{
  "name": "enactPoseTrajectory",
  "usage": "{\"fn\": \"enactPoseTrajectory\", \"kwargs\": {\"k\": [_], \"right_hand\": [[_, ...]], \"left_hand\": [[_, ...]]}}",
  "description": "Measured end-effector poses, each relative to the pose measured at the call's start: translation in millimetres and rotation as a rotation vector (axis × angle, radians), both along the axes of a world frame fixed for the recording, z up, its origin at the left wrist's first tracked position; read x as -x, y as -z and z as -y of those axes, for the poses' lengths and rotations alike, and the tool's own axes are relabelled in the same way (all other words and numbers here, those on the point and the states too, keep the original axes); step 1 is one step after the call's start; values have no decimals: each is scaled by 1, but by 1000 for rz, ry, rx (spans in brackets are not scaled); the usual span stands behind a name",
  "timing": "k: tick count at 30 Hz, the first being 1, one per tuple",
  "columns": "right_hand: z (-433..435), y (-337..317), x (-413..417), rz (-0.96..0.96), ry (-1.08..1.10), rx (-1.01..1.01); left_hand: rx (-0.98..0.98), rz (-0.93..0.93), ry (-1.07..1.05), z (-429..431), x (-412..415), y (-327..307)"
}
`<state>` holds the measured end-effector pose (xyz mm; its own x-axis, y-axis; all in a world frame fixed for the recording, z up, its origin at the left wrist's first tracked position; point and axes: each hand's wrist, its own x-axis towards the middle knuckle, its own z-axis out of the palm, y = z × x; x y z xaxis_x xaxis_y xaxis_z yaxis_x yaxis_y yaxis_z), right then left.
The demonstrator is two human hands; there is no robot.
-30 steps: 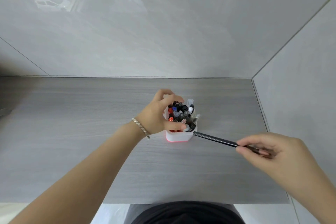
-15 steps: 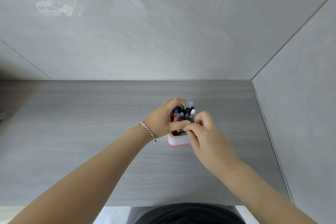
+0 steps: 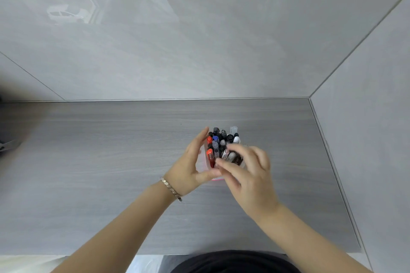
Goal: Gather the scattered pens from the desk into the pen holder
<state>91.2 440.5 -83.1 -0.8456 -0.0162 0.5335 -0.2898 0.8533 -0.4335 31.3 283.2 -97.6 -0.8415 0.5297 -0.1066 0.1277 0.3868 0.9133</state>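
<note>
A white pen holder (image 3: 203,163) with a pink base stands on the grey desk (image 3: 111,162), right of the middle. It is packed with several pens (image 3: 216,139) with black, red, blue and clear caps. My left hand (image 3: 188,170) is at the holder's left side with its fingers straight and lifted off the wall, and its thumb touches the front. My right hand (image 3: 246,168) hovers over the holder's right front corner with loosely spread fingers holding nothing, and it hides that part of the holder. No loose pen lies on the desk.
Grey walls close the desk at the back and along the right edge (image 3: 332,162). A dark blurred object (image 3: 6,146) sits at the far left edge. The desk's front edge runs just above my dark clothing (image 3: 221,261).
My right hand carried a black pen from the right to the holder, let it go inside and spread its fingers. My left hand's fingers straightened away from the holder's side.
</note>
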Motion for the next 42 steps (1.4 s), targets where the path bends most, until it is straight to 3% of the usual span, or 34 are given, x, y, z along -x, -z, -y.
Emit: {"fn": "enactPoseTrajectory", "kwargs": {"k": [5,10,13,18,22,30,37,40,42], "right_hand": [[-20,-21,3,193,-124,220],[-57,-28,18,376,7,319],[-67,-22,35,637,51,254],[-51,-10,67,981,-112,58],[-16,-13,88,1000,-260,28],[56,-14,115,1021,-183,32],[95,-18,114,1055,-68,18],[104,-28,111,1078,-40,-21],[109,-35,109,1093,-27,-27]], "left_hand": [[139,-135,-155,-26,-15,6],[167,-35,-336,-43,-12,-2],[193,-32,-331,-38,-11,-9],[202,9,-396,10,8,-26],[192,52,-498,78,45,-43],[269,126,-517,197,123,-51],[238,164,-332,236,161,-42],[198,164,-347,240,157,-39],[281,126,-425,242,146,-27]]}}
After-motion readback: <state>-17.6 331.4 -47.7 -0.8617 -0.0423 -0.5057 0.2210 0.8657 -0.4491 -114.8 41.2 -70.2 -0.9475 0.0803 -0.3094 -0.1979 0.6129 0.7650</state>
